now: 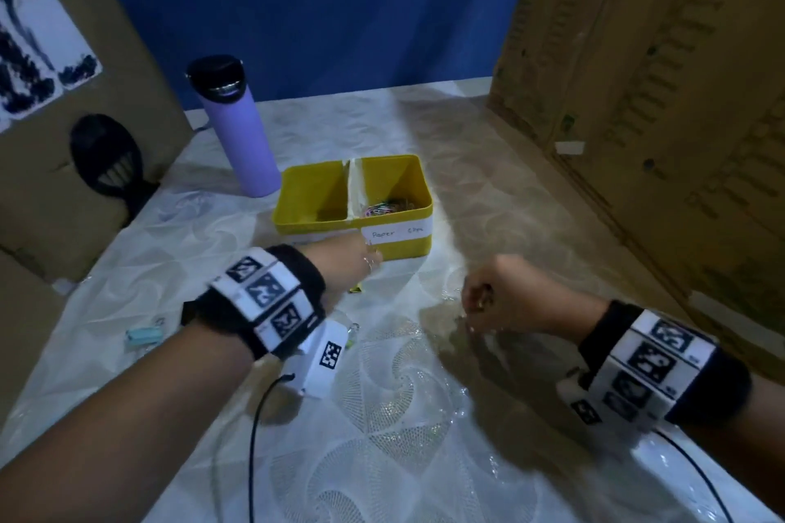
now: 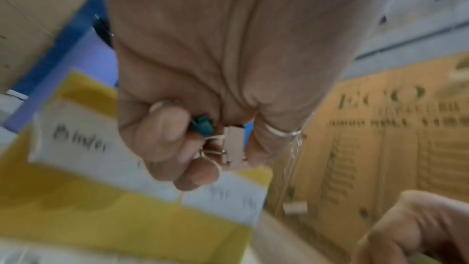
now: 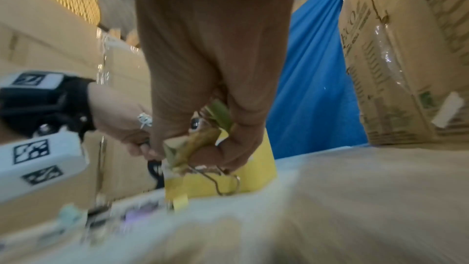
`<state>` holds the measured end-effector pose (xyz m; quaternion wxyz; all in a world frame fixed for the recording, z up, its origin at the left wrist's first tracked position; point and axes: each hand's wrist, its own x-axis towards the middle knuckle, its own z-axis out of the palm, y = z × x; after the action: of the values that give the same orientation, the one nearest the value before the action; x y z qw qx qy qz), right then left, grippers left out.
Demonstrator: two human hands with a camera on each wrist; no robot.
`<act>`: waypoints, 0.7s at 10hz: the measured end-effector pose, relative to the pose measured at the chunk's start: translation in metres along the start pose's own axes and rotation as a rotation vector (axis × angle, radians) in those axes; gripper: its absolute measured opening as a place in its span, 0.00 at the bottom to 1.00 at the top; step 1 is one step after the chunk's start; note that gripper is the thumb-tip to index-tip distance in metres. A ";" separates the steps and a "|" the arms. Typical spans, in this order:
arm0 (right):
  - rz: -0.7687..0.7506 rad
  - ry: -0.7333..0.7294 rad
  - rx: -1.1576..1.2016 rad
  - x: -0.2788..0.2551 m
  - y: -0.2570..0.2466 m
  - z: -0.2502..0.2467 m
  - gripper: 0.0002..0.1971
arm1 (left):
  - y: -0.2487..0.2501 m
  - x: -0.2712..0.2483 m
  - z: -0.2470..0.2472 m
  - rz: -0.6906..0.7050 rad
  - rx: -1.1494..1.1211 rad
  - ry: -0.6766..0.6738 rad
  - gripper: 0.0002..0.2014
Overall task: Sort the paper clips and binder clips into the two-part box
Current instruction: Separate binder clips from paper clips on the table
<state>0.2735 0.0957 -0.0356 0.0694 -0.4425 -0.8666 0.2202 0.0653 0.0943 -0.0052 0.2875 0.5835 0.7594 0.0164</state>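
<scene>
Two fists work near the yellow two-part box (image 1: 352, 221). Blur hides detail: the left hand (image 2: 193, 79) clenches binder clips (image 2: 232, 146), teal and pale, before its "Binder" label (image 2: 83, 148); the right hand (image 3: 213, 95) grips yellowish clips (image 3: 203, 142), count unclear. Paper clips (image 1: 384, 208) fill the "Paper" side.

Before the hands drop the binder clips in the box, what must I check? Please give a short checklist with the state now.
1. Left hand grips binder clips, a teal one and a pale one: ok.
2. Right hand grips binder clips: ok.
3. Yellow box upright, top open: ok.
4. Paper clips lie in the right compartment, labelled for paper clips: ok.
5. Left compartment, labelled "Binder", has room: ok.
6. Hands above the left compartment: not ok, both are in front of the box.
</scene>
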 end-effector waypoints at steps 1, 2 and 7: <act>-0.054 0.140 0.249 0.043 -0.033 -0.028 0.03 | -0.007 0.001 -0.048 -0.048 -0.069 0.133 0.18; -0.131 0.336 0.276 0.103 -0.073 -0.044 0.03 | -0.002 0.011 -0.079 -0.074 -0.139 0.209 0.18; -0.414 0.035 -0.047 0.127 -0.104 -0.033 0.18 | -0.124 0.013 -0.090 0.045 -0.221 0.235 0.10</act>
<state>0.1310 0.1543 0.0309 0.1176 -0.2602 -0.9426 0.1733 -0.0864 0.0940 0.0198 0.2585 0.5591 0.7682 0.1744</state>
